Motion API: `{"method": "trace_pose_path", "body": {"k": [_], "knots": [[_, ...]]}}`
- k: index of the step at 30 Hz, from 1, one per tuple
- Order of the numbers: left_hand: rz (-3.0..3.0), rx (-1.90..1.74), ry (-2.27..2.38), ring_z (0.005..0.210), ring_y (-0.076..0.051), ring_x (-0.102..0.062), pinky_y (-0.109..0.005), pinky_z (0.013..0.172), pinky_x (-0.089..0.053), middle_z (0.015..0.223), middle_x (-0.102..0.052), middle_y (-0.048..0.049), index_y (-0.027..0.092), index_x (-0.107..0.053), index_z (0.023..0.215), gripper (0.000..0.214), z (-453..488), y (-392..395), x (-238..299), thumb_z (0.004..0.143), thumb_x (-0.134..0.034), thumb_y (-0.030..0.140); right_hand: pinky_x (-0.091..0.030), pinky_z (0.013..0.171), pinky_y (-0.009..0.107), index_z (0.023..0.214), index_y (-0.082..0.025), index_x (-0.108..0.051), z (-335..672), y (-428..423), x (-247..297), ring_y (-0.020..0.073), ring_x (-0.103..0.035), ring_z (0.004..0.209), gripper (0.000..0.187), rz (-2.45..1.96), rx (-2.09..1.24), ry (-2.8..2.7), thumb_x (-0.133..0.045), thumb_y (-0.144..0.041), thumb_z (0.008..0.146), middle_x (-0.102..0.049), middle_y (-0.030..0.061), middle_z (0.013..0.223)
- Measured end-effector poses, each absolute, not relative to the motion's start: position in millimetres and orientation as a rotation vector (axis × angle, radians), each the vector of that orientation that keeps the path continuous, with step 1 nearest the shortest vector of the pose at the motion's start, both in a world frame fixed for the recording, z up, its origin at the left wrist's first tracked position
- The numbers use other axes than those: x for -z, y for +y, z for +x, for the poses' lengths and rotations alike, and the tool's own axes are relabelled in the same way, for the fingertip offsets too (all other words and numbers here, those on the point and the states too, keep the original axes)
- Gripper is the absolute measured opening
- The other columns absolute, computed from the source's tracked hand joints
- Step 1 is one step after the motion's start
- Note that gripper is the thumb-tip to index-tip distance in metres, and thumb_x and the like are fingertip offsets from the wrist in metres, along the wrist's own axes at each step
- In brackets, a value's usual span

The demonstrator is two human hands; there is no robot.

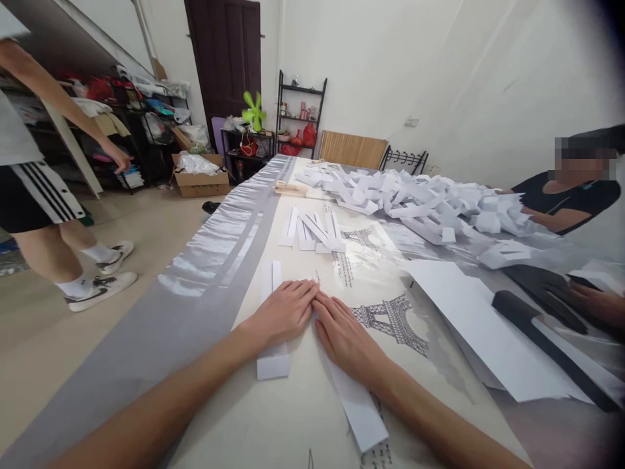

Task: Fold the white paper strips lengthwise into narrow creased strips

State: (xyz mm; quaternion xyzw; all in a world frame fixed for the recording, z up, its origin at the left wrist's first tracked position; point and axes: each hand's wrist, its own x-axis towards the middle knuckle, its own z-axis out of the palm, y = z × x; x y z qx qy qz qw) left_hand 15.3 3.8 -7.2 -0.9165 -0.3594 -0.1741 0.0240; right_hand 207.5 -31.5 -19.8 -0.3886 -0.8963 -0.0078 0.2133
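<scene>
My left hand [286, 311] lies flat, fingers together and stretched out, pressing on a white paper strip [273, 363] that runs toward me on the table. My right hand [344, 335] lies flat beside it, fingertips touching the left hand's, on another white paper strip [361, 410]. Both rest on a cream table cover printed with Eiffel Tower drawings [395, 319]. Neither hand grips anything.
More folded white strips [312, 231] lie ahead, and a big heap of folded paper pieces [420, 198] sits farther back. White sheets [478, 319] and a black roll [541, 345] lie at right, near a seated person [566, 195]. Another person [43, 195] stands on the floor at left.
</scene>
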Motion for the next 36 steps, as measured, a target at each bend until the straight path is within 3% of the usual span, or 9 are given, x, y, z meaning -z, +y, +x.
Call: {"method": "trace_pose_path", "body": {"k": [5,13,18,23,29,36], "knots": [[-2.798,0.500,-1.142,0.131,-0.026,-0.055,-0.042,0.106,-0.041,0.141,-0.059,-0.0154,0.014,-0.050,0.140,0.040,16.9,2.9,5.6,0.107,-0.032,0.027,-0.048,0.111,0.053,0.137,-0.011,-0.053,208.7,-38.5,26.0,0.0315,-0.057,0.133,0.038,-1.140,0.213,-2.460,-0.037,-0.015,0.102,-0.061,0.0200,0.140],[-2.807,0.518,-1.181,0.138,-0.025,-0.050,-0.041,0.110,-0.038,0.154,-0.049,-0.0135,0.015,-0.049,0.144,0.043,15.5,2.2,5.6,0.108,-0.034,0.035,-0.051,0.107,0.054,0.131,-0.009,-0.057,209.4,-38.1,29.6,0.0336,-0.059,0.129,0.034,-1.135,0.328,-2.445,-0.039,-0.017,0.102,-0.064,0.0214,0.136],[-2.840,0.541,-1.193,0.137,-0.025,-0.051,-0.042,0.109,-0.039,0.152,-0.052,-0.0135,0.016,-0.050,0.144,0.044,15.8,3.3,5.1,0.109,-0.032,0.036,-0.048,0.109,0.055,0.136,-0.012,-0.053,212.9,-36.0,34.2,0.0321,-0.053,0.136,0.040,-1.180,0.226,-2.419,-0.036,-0.009,0.100,-0.059,0.0198,0.142],[-2.879,0.518,-1.230,0.140,-0.027,-0.047,-0.044,0.113,-0.035,0.156,-0.047,-0.0121,0.018,-0.045,0.149,0.055,14.0,3.5,4.9,0.107,-0.034,0.051,-0.046,0.112,0.056,0.138,-0.009,-0.051,216.1,-33.8,33.0,0.0310,-0.051,0.138,0.047,-1.183,0.105,-2.415,-0.033,-0.001,0.095,-0.058,0.0198,0.143],[-2.917,0.444,-1.261,0.143,-0.028,-0.043,-0.042,0.115,-0.029,0.160,-0.041,-0.0101,0.020,-0.039,0.154,0.063,13.3,5.4,2.9,0.105,-0.033,0.059,-0.043,0.117,0.051,0.143,-0.017,-0.050,238.3,-53.3,11.6,0.0252,-0.045,0.144,0.043,-1.160,-0.160,-2.452,-0.038,-0.012,0.102,-0.055,0.0123,0.150],[-2.928,0.368,-1.304,0.145,-0.026,-0.040,-0.042,0.117,-0.027,0.163,-0.037,-0.0089,0.019,-0.036,0.155,0.062,15.0,5.5,0.7,0.105,-0.035,0.057,-0.034,0.122,0.054,0.152,-0.025,-0.045,267.9,-102.5,-2.6,0.0253,-0.031,0.152,0.048,-1.193,-0.335,-2.609,-0.049,-0.031,0.105,-0.035,0.0068,0.164]]}}
